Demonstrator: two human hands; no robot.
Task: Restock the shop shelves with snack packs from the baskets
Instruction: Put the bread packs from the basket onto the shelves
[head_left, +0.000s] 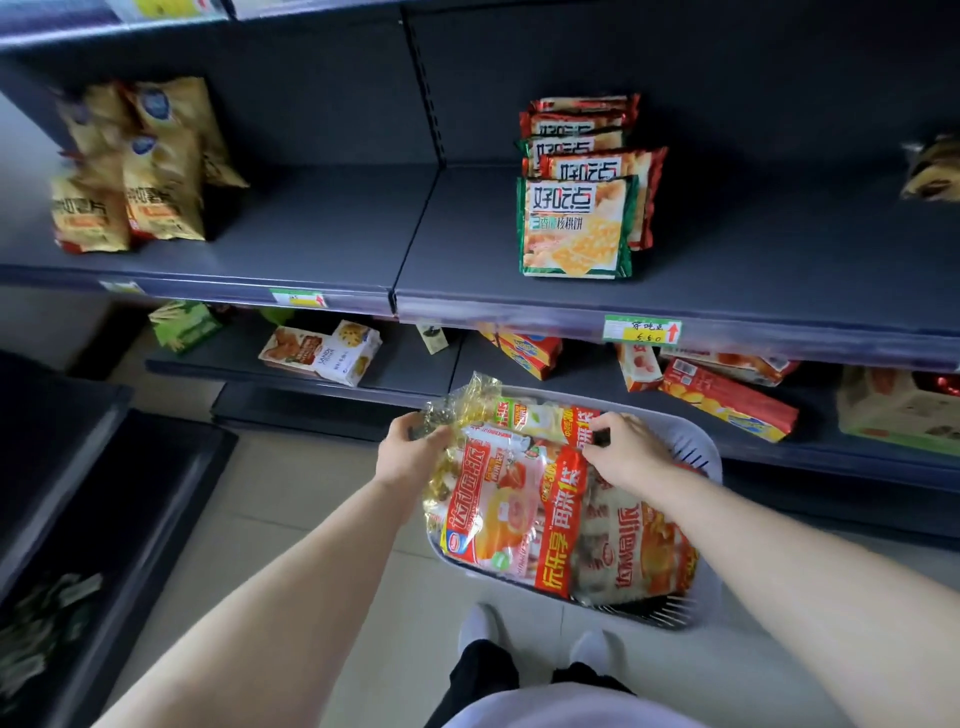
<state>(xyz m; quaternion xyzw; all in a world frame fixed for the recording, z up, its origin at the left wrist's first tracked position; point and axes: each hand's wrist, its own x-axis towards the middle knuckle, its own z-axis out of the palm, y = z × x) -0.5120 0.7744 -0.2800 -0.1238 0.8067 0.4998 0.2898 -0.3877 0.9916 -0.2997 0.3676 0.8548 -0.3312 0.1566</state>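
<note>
We look down at a pale basket (698, 460) sitting low in front of the shelves, heaped with overlapping snack packs. The left hand (413, 449) has its fingers curled into a crinkly gold pack (467, 397) at the basket's far left corner. The right hand (626, 449) pinches the top edge of a red pack (558, 519) lying over the heap.

We judge the main risk to be drag. The wrappers look slick and lie interleaved, so lifting one could pull its neighbours over the rim onto the floor. The thin gold wrapper could also slip or tear in a tight grip.

The front lip of the middle shelf (322, 228) lies between the basket and the open shelf space, so a pack could catch on it. On that shelf a leaning row of biscuit packs (576, 228) could topple if bumped, and yellow chip bags (130, 192) stand at the left. Boxes (727, 397) lie tumbled on the lower shelf.
</note>
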